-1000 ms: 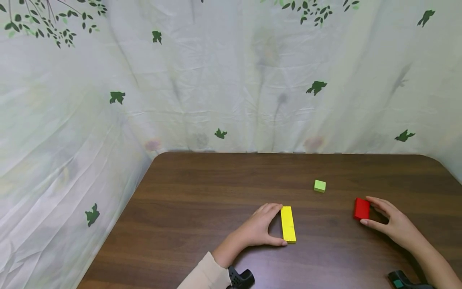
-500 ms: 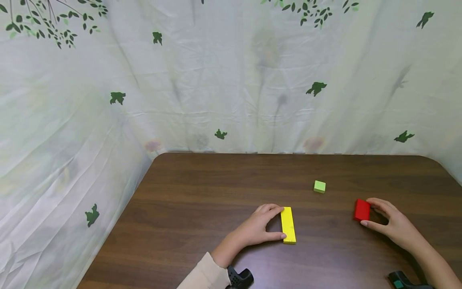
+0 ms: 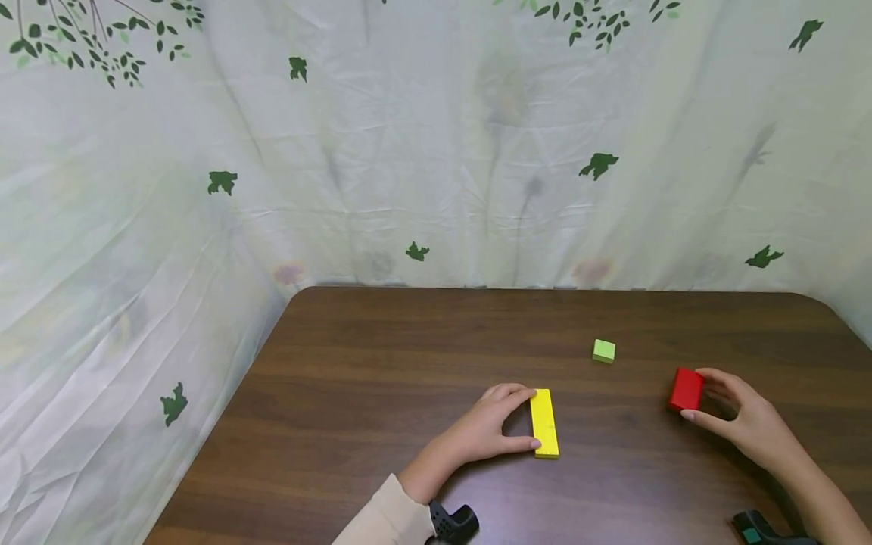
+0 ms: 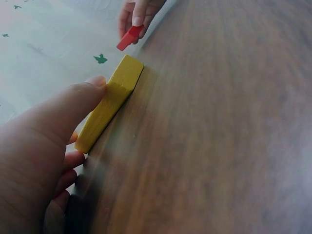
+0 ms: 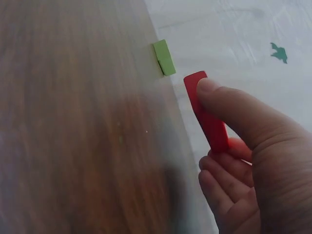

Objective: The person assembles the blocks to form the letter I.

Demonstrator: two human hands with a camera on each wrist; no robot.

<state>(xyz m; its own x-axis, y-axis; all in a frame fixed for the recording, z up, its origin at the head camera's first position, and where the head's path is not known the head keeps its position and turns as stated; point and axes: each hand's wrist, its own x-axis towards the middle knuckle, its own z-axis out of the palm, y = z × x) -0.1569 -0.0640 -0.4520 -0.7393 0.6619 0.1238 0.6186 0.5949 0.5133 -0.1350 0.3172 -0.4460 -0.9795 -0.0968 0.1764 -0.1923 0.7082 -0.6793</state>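
Observation:
A long yellow block (image 3: pixel 546 424) lies on the brown table, its length pointing away from me. My left hand (image 3: pixel 485 430) holds it from the left, fingers at the far end and thumb by the near end. In the left wrist view the thumb presses on the yellow block (image 4: pixel 113 100). Farther right, my right hand (image 3: pixel 744 415) pinches a smaller red block (image 3: pixel 686 389) between thumb and fingertips. The right wrist view shows the red block (image 5: pixel 208 117) tilted, raised off the wood, with the thumb near its upper end.
A small light green block (image 3: pixel 603 350) sits toward the back, between the yellow and red blocks. The wooden table (image 3: pixel 409 341) ends at a pale curtain (image 3: pixel 436 151) printed with leaves and birds. Black devices (image 3: pixel 455 524) are strapped at both wrists.
My right hand has lifted the red block slightly, up and a little to the right. The left thumb has slid from the yellow block's near end to its left side.

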